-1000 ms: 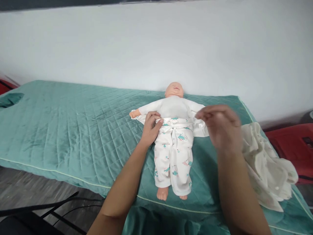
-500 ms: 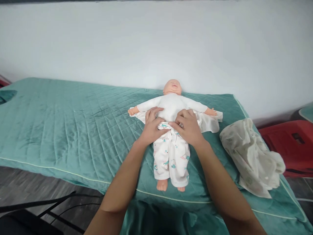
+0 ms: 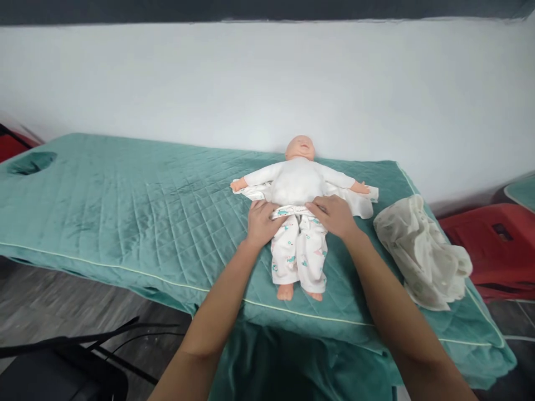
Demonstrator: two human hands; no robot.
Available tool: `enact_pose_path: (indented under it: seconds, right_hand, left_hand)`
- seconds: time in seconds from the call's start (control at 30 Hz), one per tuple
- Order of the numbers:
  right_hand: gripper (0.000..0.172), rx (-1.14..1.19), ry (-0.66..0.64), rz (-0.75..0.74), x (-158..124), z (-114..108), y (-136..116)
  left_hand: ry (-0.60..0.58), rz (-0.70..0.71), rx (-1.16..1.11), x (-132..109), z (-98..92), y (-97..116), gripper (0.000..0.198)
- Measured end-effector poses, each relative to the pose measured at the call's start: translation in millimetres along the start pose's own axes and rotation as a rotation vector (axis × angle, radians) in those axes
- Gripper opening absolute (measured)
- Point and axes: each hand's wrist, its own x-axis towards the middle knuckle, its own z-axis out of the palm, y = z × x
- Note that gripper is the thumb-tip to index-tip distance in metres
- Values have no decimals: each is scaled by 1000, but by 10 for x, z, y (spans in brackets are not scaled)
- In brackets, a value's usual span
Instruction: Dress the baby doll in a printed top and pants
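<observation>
A baby doll (image 3: 297, 181) in a white top lies on its back, head away from me, arms spread to both sides. It wears white trousers (image 3: 299, 253) with a small green and pink print, and its bare feet stick out at the cuffs. My left hand (image 3: 262, 224) is closed on the left side of the trousers' waistband, thumb across the front. On the opposite side of the waistband, my right hand (image 3: 335, 216) pinches the edge between thumb and fingers. A white printed garment (image 3: 361, 206) lies spread beneath the doll's arms.
A green quilted cover (image 3: 146, 211) lies over the bed, which has a face hole (image 3: 33, 163) at its far left. A crumpled white cloth (image 3: 422, 253) lies at the right. Beyond it is a red chair (image 3: 489, 245). A white wall (image 3: 209, 83) stands behind.
Both hands have moved apart along the waistband, which now lies straighter and flatter across the doll. My view has tilted up and shifted slightly left.
</observation>
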Motion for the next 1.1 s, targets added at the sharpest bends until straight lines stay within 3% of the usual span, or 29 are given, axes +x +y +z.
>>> enact_pose_path:
  seconds: [0.23, 0.4, 0.53, 0.77, 0.9, 1.0, 1.1]
  right_hand:
    - [48, -33, -65, -9, -212, 6, 235]
    - [39, 133, -114, 28, -409, 96, 387]
    - [45, 193, -168, 85, -412, 129, 369]
    - [40, 5, -39, 104, -280, 52, 177]
    - [35, -101, -14, 263, -354, -53, -23]
    - [27, -55, -13, 320, -496, -44, -134]
    - [23, 110, -7, 317, -627, 14, -167]
  left_hand:
    - [-125, -89, -41, -95, -119, 33, 33]
    - [-382, -149, -168, -99, -314, 35, 22]
    - [-525, -87, -222, -115, -411, -22, 42]
    - [-433, -195, 57, -19, -319, 6, 42]
    - [-352, -327, 163, -69, -354, 133, 35]
    - [-321, -378, 138, -193, -395, 206, 24]
    - [-340, -286, -10, -314, -429, 233, 22]
